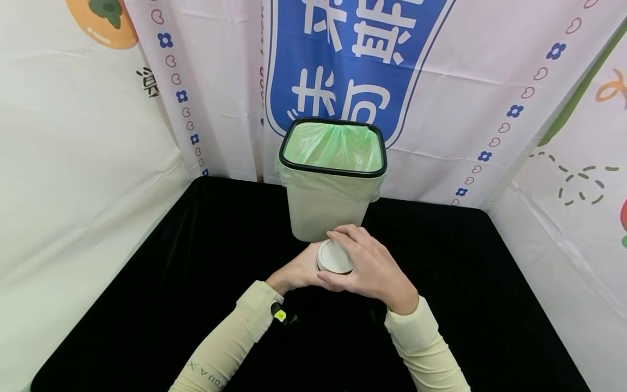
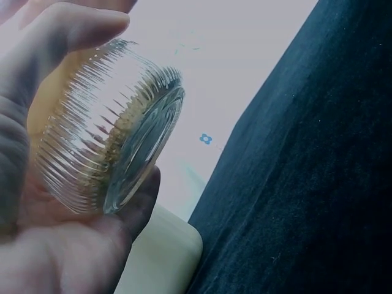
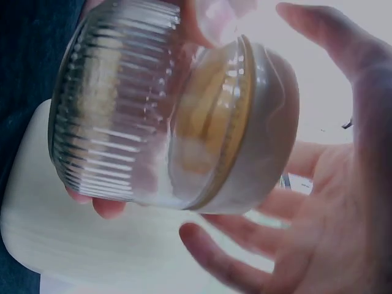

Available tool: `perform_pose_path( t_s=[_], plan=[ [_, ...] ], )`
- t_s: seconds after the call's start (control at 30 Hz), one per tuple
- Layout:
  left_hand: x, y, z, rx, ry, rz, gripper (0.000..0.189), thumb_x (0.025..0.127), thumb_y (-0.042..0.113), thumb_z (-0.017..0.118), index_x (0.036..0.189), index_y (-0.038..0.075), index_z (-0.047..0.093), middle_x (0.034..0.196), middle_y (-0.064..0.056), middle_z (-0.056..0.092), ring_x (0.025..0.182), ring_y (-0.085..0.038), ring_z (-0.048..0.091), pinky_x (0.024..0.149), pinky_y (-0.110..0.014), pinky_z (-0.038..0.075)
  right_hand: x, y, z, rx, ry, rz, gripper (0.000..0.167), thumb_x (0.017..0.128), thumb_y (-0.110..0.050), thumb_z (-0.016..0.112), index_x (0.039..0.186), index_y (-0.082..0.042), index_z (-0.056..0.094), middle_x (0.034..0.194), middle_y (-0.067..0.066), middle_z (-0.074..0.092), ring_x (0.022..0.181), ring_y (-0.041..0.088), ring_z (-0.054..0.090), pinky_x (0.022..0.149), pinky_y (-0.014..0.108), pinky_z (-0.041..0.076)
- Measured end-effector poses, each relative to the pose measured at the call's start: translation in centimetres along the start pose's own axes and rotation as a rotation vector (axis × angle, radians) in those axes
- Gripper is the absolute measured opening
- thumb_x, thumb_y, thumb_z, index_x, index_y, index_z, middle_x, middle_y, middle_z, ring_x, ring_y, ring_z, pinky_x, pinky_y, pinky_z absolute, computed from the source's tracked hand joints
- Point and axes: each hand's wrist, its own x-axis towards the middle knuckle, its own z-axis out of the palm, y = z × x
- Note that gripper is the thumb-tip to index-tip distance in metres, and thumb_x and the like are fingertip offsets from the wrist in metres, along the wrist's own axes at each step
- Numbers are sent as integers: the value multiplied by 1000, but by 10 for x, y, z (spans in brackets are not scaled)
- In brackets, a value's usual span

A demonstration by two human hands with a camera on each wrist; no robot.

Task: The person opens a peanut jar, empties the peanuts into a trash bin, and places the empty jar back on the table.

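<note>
Clear ribbed jar (image 3: 104, 128), white lid (image 1: 335, 257), black-rimmed pale bin (image 1: 313, 212), green liner (image 1: 338, 149), black cloth (image 1: 465, 272), cream sleeves (image 1: 413, 333), blue-flowered white curtain (image 1: 222, 103)

The counter (image 1: 230, 256) is viewed forward and down from the head, with the bin (image 1: 323, 209) near twelve o'clock. The jar (image 2: 110, 128) is faced closely from each wrist; the bin, too, is shared, caught at six o'clock from the left and seven from the right.
</note>
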Motion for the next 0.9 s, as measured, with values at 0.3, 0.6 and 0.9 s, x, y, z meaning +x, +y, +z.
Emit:
perform_pose_path(
  t_s=[0.3, 0.6, 0.9],
  plan=[
    [0, 0, 1, 27, 23, -25, 87, 71, 6, 93, 148, 9, 53, 138, -13, 66, 116, -19, 67, 101, -32, 57, -2, -9, 4, -60, 94, 102, 70, 81, -68, 80, 126, -14, 72, 119, 3, 66, 99, 23, 63, 73, 42, 61],
    [0, -1, -1, 12, 11, -7, 92, 73, 2, 92, 154, 9, 49, 144, -15, 63, 121, -22, 65, 104, -32, 55, -1, -12, 7, -83, 72, 97, 64, 83, -62, 81, 123, -13, 71, 114, 3, 64, 97, 24, 59, 68, 41, 60],
    [0, -1, 1, -9, 8, -15, 92, 72, 1, 93, 152, 10, 49, 142, -15, 63, 118, -21, 65, 102, -33, 56, -2, -10, 6, -58, 54, 55, 62, 83, -56, 84, 125, -12, 71, 114, 3, 64, 100, 23, 59, 74, 39, 61]
  ],
)
